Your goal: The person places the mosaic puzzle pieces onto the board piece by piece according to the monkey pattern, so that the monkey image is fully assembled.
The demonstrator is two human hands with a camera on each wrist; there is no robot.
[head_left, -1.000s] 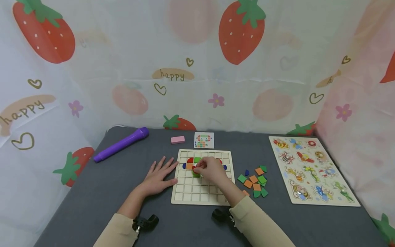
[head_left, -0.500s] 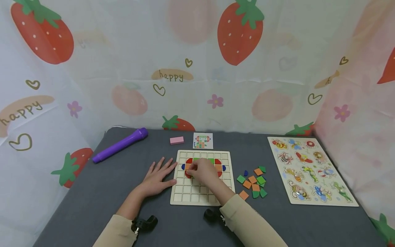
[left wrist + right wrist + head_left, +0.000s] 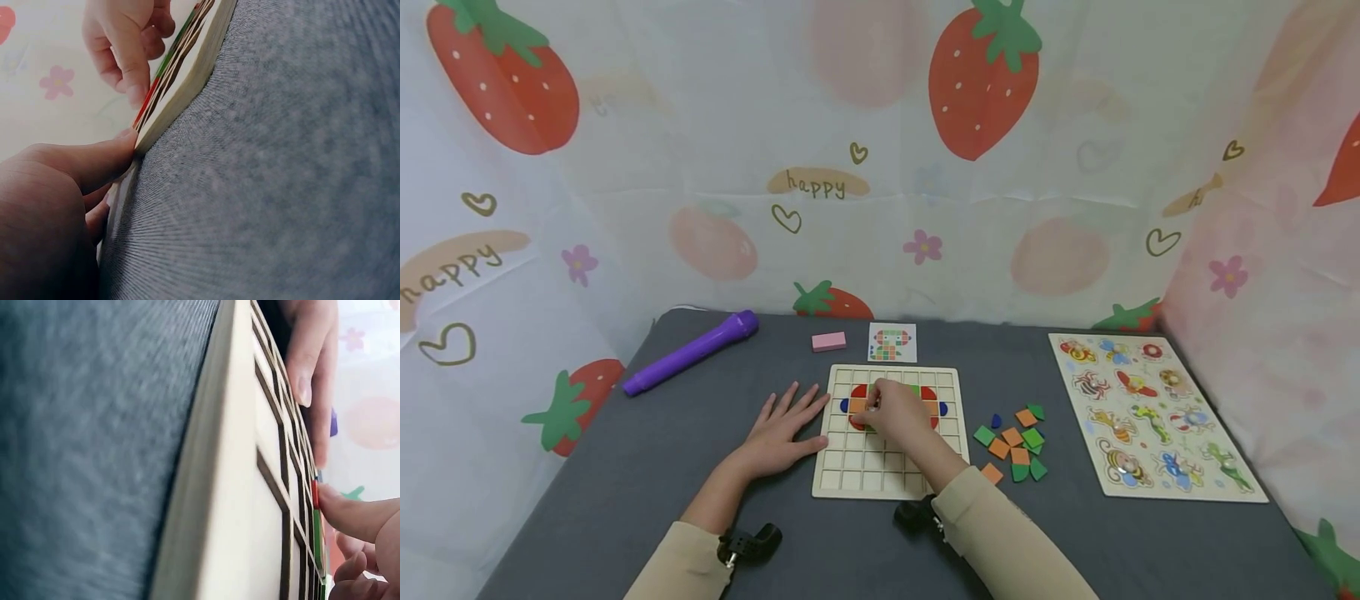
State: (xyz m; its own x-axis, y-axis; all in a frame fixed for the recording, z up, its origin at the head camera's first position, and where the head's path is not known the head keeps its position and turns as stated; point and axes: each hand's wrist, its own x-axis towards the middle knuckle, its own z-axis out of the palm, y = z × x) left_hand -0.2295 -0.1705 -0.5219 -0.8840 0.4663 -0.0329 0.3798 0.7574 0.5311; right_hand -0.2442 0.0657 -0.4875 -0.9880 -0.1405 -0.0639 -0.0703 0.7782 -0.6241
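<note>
Fingers, right hand [image 3: 901, 412]: bend inward toward the palm, over the left half of the gridded board [image 3: 865, 481]; pinching or merely resting, cannot tell.
Thumb, right hand: points downward, tip set on a red piece [image 3: 315, 494], as seen in the right wrist view.
Red piece: lies in the grid of the board, at the lower left of the coloured group; sits beside a green piece [image 3: 317, 540] in the right wrist view.
Fingers, left hand [image 3: 778, 433]: extend and spread apart, grasping nothing; touch the left edge of the board, thumb included.
Gridded board: lies flat on the grey cloth [image 3: 625, 467]; partly covered by the right hand.
Coloured group: shows an orange piece [image 3: 933, 407] on the right, with a blue piece [image 3: 943, 409] just outside; hidden in the middle by the right hand.
Loose pieces [image 3: 1019, 456]: lie scattered near the right edge of the board, in orange, green and blue, some touching.
Pattern card [image 3: 892, 343]: lies just beyond the far edge of the board, printed with coloured shapes.
Pink block [image 3: 828, 342]: lies to the left of the card.
Purple microphone [image 3: 692, 354]: lies slanted at far left.
Insect puzzle [image 3: 1157, 417]: lies well apart, at right.
Backdrop [image 3: 820, 250]: hangs behind, printed with strawberries, hearts and flowers.
</note>
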